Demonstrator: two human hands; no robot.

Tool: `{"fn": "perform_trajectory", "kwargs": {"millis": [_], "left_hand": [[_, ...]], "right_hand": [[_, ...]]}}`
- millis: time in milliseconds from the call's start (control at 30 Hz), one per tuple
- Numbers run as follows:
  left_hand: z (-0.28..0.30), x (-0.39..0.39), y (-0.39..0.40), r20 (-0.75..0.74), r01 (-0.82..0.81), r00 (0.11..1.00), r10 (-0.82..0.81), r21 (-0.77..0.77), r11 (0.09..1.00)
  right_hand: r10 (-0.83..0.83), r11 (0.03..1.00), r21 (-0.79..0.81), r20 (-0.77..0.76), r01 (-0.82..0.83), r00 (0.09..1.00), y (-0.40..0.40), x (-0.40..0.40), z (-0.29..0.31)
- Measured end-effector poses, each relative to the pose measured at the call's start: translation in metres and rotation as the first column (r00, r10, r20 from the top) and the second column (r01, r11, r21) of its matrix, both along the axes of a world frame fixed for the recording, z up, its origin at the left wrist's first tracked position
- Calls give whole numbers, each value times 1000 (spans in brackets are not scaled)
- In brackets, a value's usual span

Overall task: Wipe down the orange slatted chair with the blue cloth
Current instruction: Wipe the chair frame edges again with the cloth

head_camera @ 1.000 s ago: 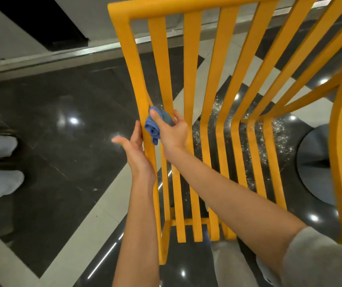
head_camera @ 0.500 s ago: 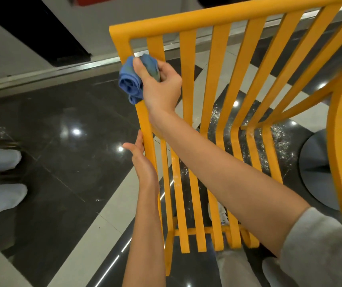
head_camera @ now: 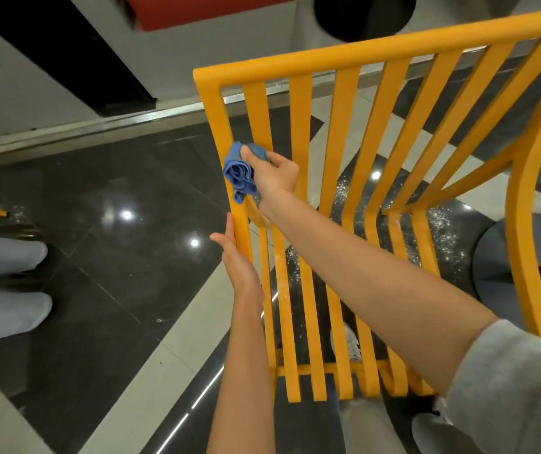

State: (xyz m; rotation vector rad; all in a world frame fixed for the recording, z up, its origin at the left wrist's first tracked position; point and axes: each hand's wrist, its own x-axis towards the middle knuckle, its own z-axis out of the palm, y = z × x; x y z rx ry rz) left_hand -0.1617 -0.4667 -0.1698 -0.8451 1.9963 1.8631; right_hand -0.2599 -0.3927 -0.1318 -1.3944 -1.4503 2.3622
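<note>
Orange slatted metal chair (head_camera: 347, 132) stands tilted, its leftmost upright running lengthwise away from the person. Right hand (head_camera: 274, 175) pinches the bunched blue cloth (head_camera: 238, 173) against it; left hand (head_camera: 238, 253), fingers straight, steadies it just below.

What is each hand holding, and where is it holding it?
The right hand grips the bunched blue cloth around its middle, against the orange chair's left post. The left hand rests flat on that post, gripping nothing.
</note>
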Motion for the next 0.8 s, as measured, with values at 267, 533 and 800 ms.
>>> {"fn": "perform_trajectory", "kwargs": {"millis": [267,533,800], "left_hand": [[7,3,9,-143,-28,990,4,-165,986],[33,28,62,-113,-128,978,175,341,931],[72,59,88,-63,-10,997,45,461,887]], "right_hand": [[300,934,-156,-142,-320,943,54,33,-8],[215,779,-571,-145,-259,966,101,94,4],[279,786,-527,-164,-323,946,163,163,42]]}}
